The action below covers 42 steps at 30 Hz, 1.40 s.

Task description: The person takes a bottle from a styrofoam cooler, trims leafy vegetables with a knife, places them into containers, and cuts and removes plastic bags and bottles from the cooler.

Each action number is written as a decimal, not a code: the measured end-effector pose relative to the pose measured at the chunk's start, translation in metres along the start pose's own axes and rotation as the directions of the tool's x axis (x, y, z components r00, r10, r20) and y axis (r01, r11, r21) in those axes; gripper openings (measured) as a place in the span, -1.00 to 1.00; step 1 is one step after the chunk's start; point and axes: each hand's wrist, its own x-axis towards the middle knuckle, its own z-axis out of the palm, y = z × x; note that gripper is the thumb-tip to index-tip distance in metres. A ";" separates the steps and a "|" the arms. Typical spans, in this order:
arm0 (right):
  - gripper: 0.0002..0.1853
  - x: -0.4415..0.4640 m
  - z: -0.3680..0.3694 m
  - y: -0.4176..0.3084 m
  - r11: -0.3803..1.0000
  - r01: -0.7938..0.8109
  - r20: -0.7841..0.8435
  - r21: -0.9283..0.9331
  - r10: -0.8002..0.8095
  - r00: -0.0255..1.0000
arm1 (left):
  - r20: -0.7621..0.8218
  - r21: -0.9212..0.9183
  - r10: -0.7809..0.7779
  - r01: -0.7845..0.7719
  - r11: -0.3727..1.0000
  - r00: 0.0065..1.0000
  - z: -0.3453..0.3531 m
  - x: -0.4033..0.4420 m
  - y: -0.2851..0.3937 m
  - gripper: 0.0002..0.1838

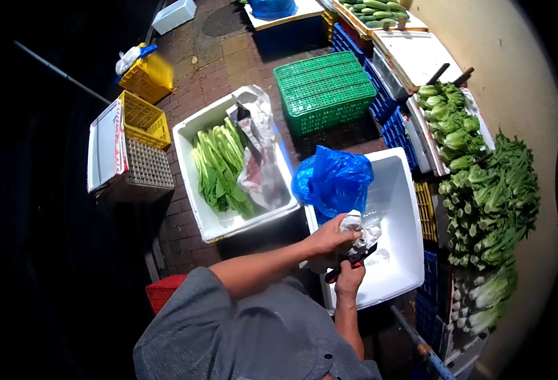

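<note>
My left hand [331, 237] is closed on a crumpled piece of white printed paper [369, 238] above the near edge of a white foam box [404, 221]. Just below it, my right hand [350, 278] grips a black-and-red-handled tool [333, 275]; its dark front end lies against the paper, and I cannot make out its exact kind. A blue plastic bag [334, 180] rests at the far left of this box. To the left, another foam box [187, 142] contains long-stemmed leafy greens [218, 168] and crumpled paper sheets [260, 149].
A green crate [323, 88] stands upside down beyond the boxes. Along the right wall are lettuce [453, 123], bundled greens [491, 196], pale-stemmed cabbages [488, 301] and cucumbers [374, 11]. Yellow crates [146, 117] are on the left; a metal pole [424, 345] crosses near my right arm.
</note>
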 end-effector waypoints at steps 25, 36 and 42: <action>-0.63 0.058 0.075 0.041 0.931 -0.166 0.037 -0.326 0.188 0.982 | -0.914 0.103 -0.007 0.249 0.963 0.405 -0.316 0.103 -0.019 -0.39; -0.61 0.080 0.059 0.042 0.881 -0.192 -0.003 -0.432 0.212 0.977 | -0.845 -0.312 -0.051 -0.413 0.856 0.532 -0.433 -0.060 -0.037 -0.65; -0.61 0.078 0.020 0.066 0.897 -0.362 -0.102 -0.254 0.348 0.932 | -0.846 -0.087 0.065 -0.256 0.963 0.529 -0.395 -0.098 0.017 -0.61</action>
